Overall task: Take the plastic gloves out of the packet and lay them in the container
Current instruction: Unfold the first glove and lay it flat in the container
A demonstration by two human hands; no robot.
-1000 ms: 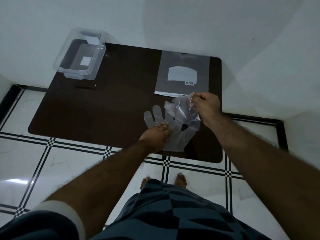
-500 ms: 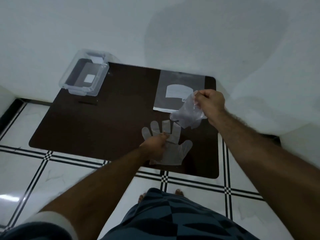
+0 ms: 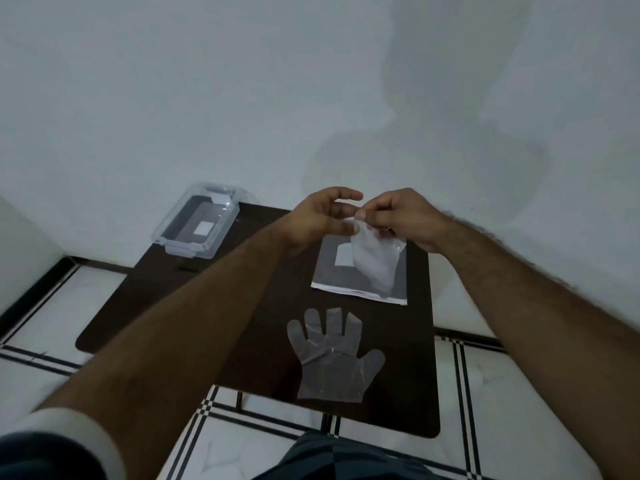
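Observation:
One clear plastic glove (image 3: 330, 358) lies flat on the dark table (image 3: 166, 306), fingers pointing away from me. A second, crumpled glove (image 3: 375, 258) hangs in the air above the grey packet (image 3: 360, 282), which lies flat behind the first glove. My right hand (image 3: 401, 216) pinches the hanging glove's top edge. Close beside it, my left hand (image 3: 322, 216) has its thumb and fingertips at the same edge, the other fingers spread. The clear container (image 3: 197, 226) stands open on the table's far left corner, apart from both hands.
A white wall rises directly behind the table. White floor tiles with black stripes (image 3: 242, 424) surround the table, and my patterned shorts (image 3: 346, 459) show at the bottom edge.
My left hand has lifted off the flat glove and risen to meet my right hand at the hanging glove. My right hand has raised that glove higher. The view has tilted upward.

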